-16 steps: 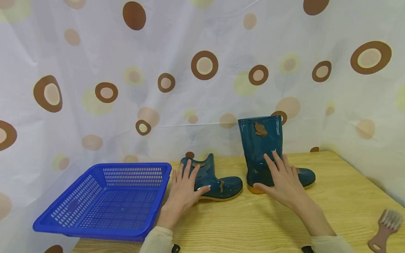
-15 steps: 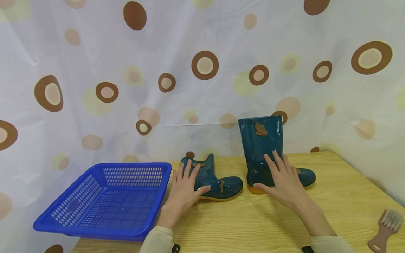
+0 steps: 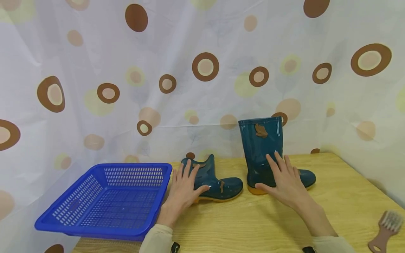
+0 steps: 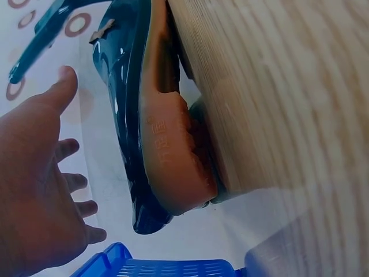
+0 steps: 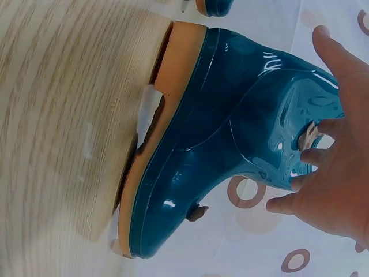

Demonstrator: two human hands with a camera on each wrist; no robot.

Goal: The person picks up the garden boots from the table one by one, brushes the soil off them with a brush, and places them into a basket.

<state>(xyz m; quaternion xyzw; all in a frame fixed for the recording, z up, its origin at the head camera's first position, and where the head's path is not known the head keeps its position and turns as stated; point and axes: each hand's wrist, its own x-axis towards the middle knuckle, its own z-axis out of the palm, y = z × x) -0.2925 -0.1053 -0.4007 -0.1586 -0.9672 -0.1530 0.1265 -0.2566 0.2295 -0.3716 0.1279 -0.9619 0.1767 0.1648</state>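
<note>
Two teal rubber boots with orange soles and brown patches are on the wooden table. The left boot (image 3: 230, 186) has a low, dipped top; the right boot (image 3: 260, 151) stands upright with a tall shaft, toe to the right. My left hand (image 3: 181, 191), fingers spread, is in front of the left boot's heel side; in the left wrist view a gap shows between hand and boot (image 4: 124, 81). My right hand (image 3: 287, 186) spreads its fingers before the right boot's lower shaft. In the right wrist view its fingers overlap the boot (image 5: 225, 109); contact is unclear. Neither hand holds anything.
A blue plastic basket (image 3: 104, 232) with perforated sides sits left of my left hand. A brush (image 3: 386, 226) with a pinkish-brown handle lies at the table's right side. Behind the table (image 3: 227, 225) hangs a white curtain (image 3: 218, 28) with brown and yellow spots.
The head view has shifted very slightly. Both hands and both boots keep nearly the same places.
</note>
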